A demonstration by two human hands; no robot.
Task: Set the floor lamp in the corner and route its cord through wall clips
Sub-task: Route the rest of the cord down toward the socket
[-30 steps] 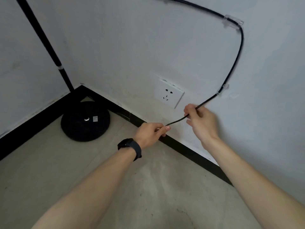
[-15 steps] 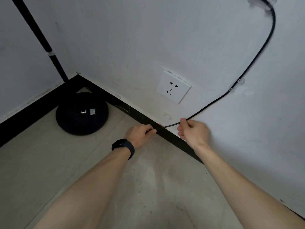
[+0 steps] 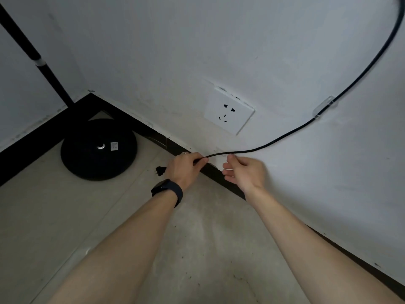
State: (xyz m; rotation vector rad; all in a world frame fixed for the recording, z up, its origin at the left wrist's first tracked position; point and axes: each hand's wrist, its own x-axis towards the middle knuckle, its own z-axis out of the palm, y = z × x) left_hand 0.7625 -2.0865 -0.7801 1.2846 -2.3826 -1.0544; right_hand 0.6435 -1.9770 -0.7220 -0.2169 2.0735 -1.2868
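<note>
The floor lamp's round black base (image 3: 98, 149) sits in the corner, and its thin black pole (image 3: 37, 60) rises to the upper left. A black cord (image 3: 282, 138) runs down the right wall through a clear clip (image 3: 324, 107). It ends in my left hand (image 3: 186, 167), which pinches it just above the skirting. The plug (image 3: 160, 171) sticks out to the left of that hand, over the floor. My right hand (image 3: 243, 171) hovers beside the cord low on the wall, fingers loosely curled, with nothing in them. Its fingertips are near a small clear clip (image 3: 221, 155).
A white wall socket (image 3: 229, 114) is mounted above my hands. A black skirting board (image 3: 219, 172) runs along both walls. The floor (image 3: 65, 216) is pale concrete. A dark watch is on my left wrist (image 3: 167, 191).
Both hands moved down the wall toward the skirting, pulling the cord lower. My right hand let go of the cord. The plug now shows beyond my left hand.
</note>
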